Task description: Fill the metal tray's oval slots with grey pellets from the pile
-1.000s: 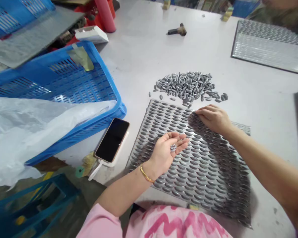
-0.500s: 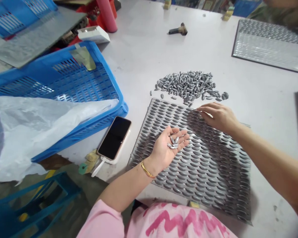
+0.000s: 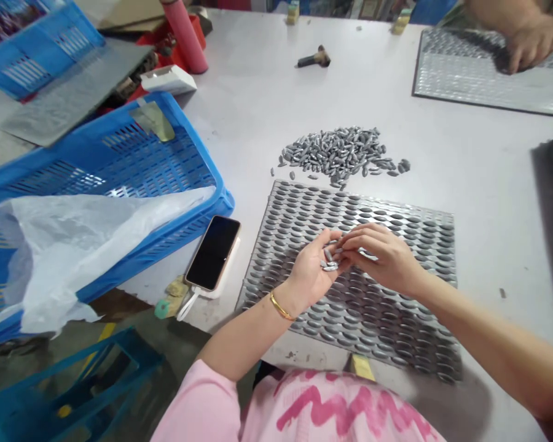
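Observation:
My left hand (image 3: 311,270) is cupped palm up above a grey slotted tray (image 3: 410,215) and holds several small grey oval metal pieces (image 3: 328,260). My right hand (image 3: 381,255) meets it, fingertips pinched among the pieces in that palm. The tray's slots are filled with the same oval pieces. A loose pile of oval pieces (image 3: 338,153) lies on the white table just beyond the tray's far edge.
A phone (image 3: 213,252) lies left of the tray beside a blue crate (image 3: 115,159) with a plastic bag (image 3: 74,239). Another person's hand (image 3: 532,40) rests on a second tray (image 3: 470,73) at the far right. A small hammer-like tool (image 3: 314,58) and a pink bottle (image 3: 187,34) stand farther back.
My right hand has come back from the tray's far edge to my left palm. The view has shifted, and another person's hand now shows at the far tray.

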### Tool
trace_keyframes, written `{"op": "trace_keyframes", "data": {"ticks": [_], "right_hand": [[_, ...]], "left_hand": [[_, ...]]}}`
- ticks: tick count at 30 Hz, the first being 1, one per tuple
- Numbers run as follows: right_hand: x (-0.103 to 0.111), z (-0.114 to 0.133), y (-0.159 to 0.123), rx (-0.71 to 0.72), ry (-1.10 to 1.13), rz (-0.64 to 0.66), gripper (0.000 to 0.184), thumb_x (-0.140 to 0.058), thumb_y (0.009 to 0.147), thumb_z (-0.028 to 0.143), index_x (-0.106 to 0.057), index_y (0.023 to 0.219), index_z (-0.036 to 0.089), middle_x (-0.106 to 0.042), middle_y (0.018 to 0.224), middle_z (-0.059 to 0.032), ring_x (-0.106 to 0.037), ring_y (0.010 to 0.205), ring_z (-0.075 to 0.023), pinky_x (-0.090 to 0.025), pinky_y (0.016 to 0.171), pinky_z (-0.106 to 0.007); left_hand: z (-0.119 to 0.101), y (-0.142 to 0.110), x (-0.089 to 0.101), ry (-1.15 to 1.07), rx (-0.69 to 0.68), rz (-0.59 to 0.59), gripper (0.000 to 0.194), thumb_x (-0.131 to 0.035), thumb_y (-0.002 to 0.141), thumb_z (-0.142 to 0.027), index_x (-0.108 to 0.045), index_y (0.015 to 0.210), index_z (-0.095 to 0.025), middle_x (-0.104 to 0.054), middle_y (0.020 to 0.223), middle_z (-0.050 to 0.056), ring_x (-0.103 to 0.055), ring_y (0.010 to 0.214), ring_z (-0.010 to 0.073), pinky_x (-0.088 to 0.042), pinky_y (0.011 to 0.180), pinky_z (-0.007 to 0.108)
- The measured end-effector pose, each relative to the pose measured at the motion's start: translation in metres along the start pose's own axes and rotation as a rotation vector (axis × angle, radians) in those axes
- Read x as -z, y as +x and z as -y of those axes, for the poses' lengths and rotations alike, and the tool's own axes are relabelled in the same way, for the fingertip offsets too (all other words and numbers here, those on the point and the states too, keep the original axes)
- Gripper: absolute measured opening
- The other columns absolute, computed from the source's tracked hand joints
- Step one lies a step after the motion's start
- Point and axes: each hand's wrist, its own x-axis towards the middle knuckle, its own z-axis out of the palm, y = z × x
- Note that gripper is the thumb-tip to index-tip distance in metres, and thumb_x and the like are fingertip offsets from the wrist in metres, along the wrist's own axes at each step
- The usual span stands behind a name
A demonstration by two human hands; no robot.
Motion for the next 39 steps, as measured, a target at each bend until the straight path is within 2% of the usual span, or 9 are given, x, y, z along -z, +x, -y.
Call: {"op": "trace_keyframes", "data": {"ticks": [5, 11, 13, 15, 19, 22, 25, 35, 39], "right_hand": [[0.019, 0.016, -0.023, -0.115, -0.080, -0.135, 0.010, -0.061, 0.090, 0.016, -0.067, 0.091, 0.023, -0.073, 0.084, -0.0044, -0.065, 0.078, -0.0197, -0.052, 0.072, -0.036], [0.043, 0.024, -0.043, -0.577, 0.288, 0.017, 0.018, -0.065, 0.090, 0.040, -0.072, 0.090, 0.023, -0.073, 0.080, -0.0023, -0.066, 0.071, -0.0170, -0.052, 0.065, -0.030], [0.051, 0.018, -0.045, -0.635, 0.351, 0.026, 0.025, -0.067, 0.087, 0.046, -0.073, 0.088, 0.022, -0.074, 0.080, -0.0033, -0.067, 0.072, -0.0184, -0.053, 0.065, -0.031], [0.059, 0.005, -0.043, -0.611, 0.329, -0.038, 0.026, -0.068, 0.085, 0.047, -0.074, 0.089, 0.022, -0.075, 0.083, -0.0043, -0.068, 0.075, -0.0201, -0.054, 0.067, -0.032], [0.062, -0.041, -0.027, -0.450, 0.082, -0.192, 0.017, -0.065, 0.088, 0.039, -0.076, 0.090, 0.025, -0.075, 0.085, -0.0044, -0.069, 0.075, -0.0209, -0.055, 0.068, -0.035], [0.051, -0.082, -0.012, -0.317, -0.091, -0.164, 0.017, -0.060, 0.091, 0.032, -0.075, 0.088, 0.024, -0.076, 0.085, -0.0054, -0.069, 0.076, -0.0215, -0.055, 0.069, -0.036], [0.036, -0.111, -0.002, -0.218, -0.229, -0.114, 0.019, -0.058, 0.092, 0.029, -0.076, 0.088, 0.024, -0.076, 0.086, -0.0061, -0.068, 0.080, -0.0224, -0.055, 0.071, -0.037], [0.031, -0.122, 0.004, -0.033, -0.471, 0.056, 0.023, -0.053, 0.094, 0.024, -0.076, 0.091, 0.020, -0.077, 0.090, -0.0073, -0.065, 0.081, -0.0221, -0.049, 0.071, -0.035], [0.035, -0.126, 0.005, -0.022, -0.470, 0.120, 0.023, -0.053, 0.093, 0.023, -0.077, 0.092, 0.020, -0.077, 0.090, -0.0070, -0.065, 0.084, -0.0228, -0.050, 0.073, -0.036]], "left_hand": [[0.023, -0.005, -0.011, 0.269, -0.100, 0.027, 0.026, -0.083, 0.072, -0.028, -0.063, 0.082, -0.014, -0.062, 0.082, 0.002, -0.060, 0.078, 0.0123, -0.051, 0.081, 0.031], [0.047, -0.003, -0.021, 0.432, -0.199, 0.013, 0.026, -0.084, 0.069, -0.030, -0.067, 0.080, -0.014, -0.060, 0.074, -0.001, -0.052, 0.061, 0.0066, -0.044, 0.061, 0.023], [0.045, -0.001, -0.028, 0.436, -0.174, 0.017, 0.023, -0.083, 0.071, -0.027, -0.068, 0.083, -0.013, -0.058, 0.071, -0.002, -0.051, 0.059, 0.0063, -0.043, 0.058, 0.021], [0.036, 0.000, -0.036, 0.368, -0.128, 0.009, 0.021, -0.081, 0.074, -0.024, -0.068, 0.087, -0.014, -0.059, 0.071, -0.001, -0.053, 0.060, 0.0069, -0.045, 0.059, 0.021], [0.016, 0.002, -0.047, -0.027, -0.293, -0.190, 0.007, -0.062, 0.088, -0.020, -0.064, 0.092, -0.015, -0.067, 0.089, 0.005, -0.068, 0.080, 0.0137, -0.056, 0.078, 0.029], [0.017, 0.003, -0.045, -0.122, -0.096, -0.248, 0.013, -0.052, 0.087, -0.010, -0.062, 0.094, -0.013, -0.071, 0.096, 0.011, -0.072, 0.088, 0.0197, -0.058, 0.089, 0.037], [0.026, 0.005, -0.041, -0.096, -0.102, -0.224, 0.021, -0.051, 0.084, -0.005, -0.061, 0.101, -0.013, -0.072, 0.108, 0.016, -0.073, 0.099, 0.0242, -0.056, 0.097, 0.041], [0.029, 0.007, -0.033, 0.020, -0.070, -0.171, 0.003, -0.062, 0.089, -0.010, -0.064, 0.090, -0.012, -0.071, 0.114, 0.015, -0.071, 0.104, 0.0216, -0.052, 0.104, 0.038], [0.029, 0.010, -0.032, -0.009, -0.062, -0.191, 0.017, -0.060, 0.093, -0.020, -0.070, 0.101, -0.009, -0.072, 0.113, 0.016, -0.071, 0.103, 0.0234, -0.053, 0.102, 0.039]]}}
